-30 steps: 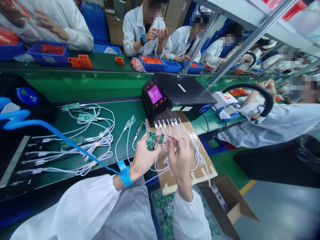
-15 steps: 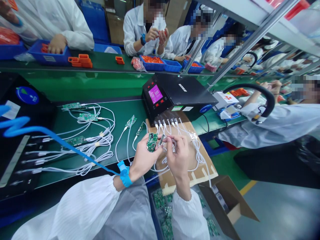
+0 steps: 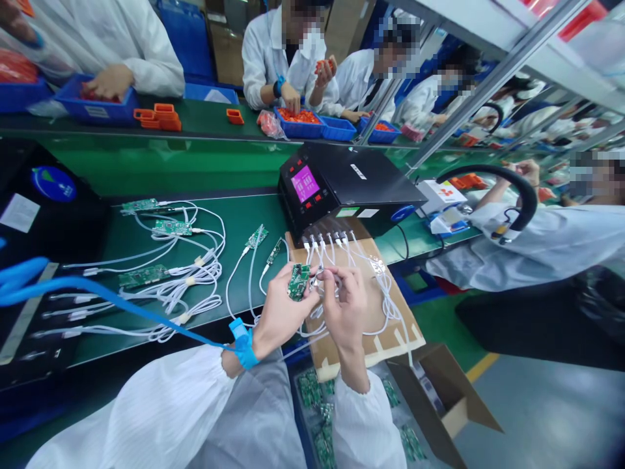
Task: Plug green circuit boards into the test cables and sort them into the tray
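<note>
My left hand grips a green circuit board, holding it tilted above the cardboard sheet. Close against the board's right side, my right hand is closed in a pinch at a small piece whose kind I cannot make out. White cables run behind my fingers from the black test box, which has a lit pink screen. Left of my hands, two circuit boards lie on the green bench, one a green board joined to a white cable. A blue wrist strap circles my left wrist.
Another black box stands at left, beside bundled white cables with several boards. A coiled blue cord crosses from the left. Below lie a tray of boards and an open carton. Co-workers handle orange parts opposite.
My hands stay together at the board, which has turned and shifted slightly. Across the bench, a co-worker's hand has lowered into a blue bin of orange parts.
</note>
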The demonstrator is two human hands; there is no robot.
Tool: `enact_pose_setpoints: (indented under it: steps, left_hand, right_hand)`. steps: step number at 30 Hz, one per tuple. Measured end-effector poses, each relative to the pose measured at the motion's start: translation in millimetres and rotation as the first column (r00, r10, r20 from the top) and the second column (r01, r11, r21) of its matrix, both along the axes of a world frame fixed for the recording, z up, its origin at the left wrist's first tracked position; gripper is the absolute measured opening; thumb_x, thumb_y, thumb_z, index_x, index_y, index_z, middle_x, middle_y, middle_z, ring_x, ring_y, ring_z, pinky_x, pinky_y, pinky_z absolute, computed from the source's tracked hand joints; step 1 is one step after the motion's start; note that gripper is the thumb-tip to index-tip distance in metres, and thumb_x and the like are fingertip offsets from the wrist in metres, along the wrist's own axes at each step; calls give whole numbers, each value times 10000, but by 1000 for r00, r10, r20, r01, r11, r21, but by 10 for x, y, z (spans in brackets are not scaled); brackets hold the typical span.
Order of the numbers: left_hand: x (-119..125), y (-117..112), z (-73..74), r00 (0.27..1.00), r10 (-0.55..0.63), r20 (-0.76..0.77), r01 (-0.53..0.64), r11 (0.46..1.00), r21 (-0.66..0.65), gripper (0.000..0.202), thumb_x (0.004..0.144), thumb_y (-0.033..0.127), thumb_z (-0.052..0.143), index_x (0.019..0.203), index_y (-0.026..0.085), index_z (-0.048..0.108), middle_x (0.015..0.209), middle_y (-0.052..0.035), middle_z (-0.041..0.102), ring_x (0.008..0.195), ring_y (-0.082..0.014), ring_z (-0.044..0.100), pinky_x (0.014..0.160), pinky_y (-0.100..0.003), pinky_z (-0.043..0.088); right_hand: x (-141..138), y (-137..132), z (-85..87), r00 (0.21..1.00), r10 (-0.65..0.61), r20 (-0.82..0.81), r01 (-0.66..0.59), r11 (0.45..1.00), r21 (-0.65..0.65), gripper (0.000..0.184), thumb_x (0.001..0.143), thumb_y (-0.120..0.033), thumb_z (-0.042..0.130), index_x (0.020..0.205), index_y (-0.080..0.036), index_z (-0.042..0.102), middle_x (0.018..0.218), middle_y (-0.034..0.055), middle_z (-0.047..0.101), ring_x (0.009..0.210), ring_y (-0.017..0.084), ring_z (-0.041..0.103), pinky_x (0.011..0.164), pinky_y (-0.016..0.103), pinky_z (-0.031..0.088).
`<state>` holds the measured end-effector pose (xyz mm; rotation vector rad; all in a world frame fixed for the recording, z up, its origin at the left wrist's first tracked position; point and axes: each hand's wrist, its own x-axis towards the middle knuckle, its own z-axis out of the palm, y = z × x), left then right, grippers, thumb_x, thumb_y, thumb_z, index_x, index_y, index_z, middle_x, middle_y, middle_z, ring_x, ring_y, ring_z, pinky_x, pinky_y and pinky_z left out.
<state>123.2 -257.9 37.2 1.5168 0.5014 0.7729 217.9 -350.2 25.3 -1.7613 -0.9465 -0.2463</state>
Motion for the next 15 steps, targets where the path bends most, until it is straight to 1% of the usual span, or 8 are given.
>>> enact_pose_setpoints:
  steps: [6, 8, 12, 13, 15]
  left_hand:
    - [23, 26, -29, 999, -23, -25, 23, 1000, 11, 203, 763, 83, 637, 936, 156, 713, 840, 9, 588, 733, -115, 561, 714, -227, 483]
    - [47, 43, -58, 999, -27, -30, 27, 1000, -11, 196, 758, 91, 641, 929, 154, 713, 837, 5, 609, 730, -119, 565, 720, -234, 486]
    - [74, 61, -100, 999, -7, -43, 3, 996, -90, 214, 762, 124, 675, 969, 146, 723, 782, 10, 621, 671, -117, 556, 703, -244, 492]
    - [73, 61, -104, 999, 3, -47, -7, 996, -90, 219, 768, 131, 680, 981, 146, 728, 783, 9, 626, 669, -118, 559, 708, -246, 496]
    - [64, 57, -106, 999, 13, -50, -16, 998, -55, 200, 781, 136, 682, 971, 151, 741, 807, -1, 640, 684, -121, 568, 734, -251, 505]
  right_hand:
    - [-29, 29, 39, 999, -25, 39, 26, 999, -22, 125, 1033, -232, 569, 1051, -208, 690, 973, 37, 615, 879, 162, 665, 786, 334, 583]
    - [-15, 46, 37, 1000, -16, 1, 16, 999, -41, 134, 1035, -248, 571, 1047, -209, 698, 972, 36, 623, 880, 160, 672, 795, 333, 586]
    - [30, 58, 2, 988, 26, -154, -34, 998, -50, 155, 1034, -304, 580, 1064, -199, 690, 1018, 52, 649, 924, 170, 696, 836, 350, 600]
    - [36, 55, -4, 985, 30, -170, -40, 998, -51, 162, 1034, -312, 578, 1067, -198, 688, 1028, 57, 654, 935, 174, 697, 841, 353, 602]
    - [35, 48, 1, 989, 28, -147, -38, 997, -62, 164, 1037, -309, 569, 1062, -203, 692, 1028, 59, 658, 944, 178, 694, 836, 353, 601]
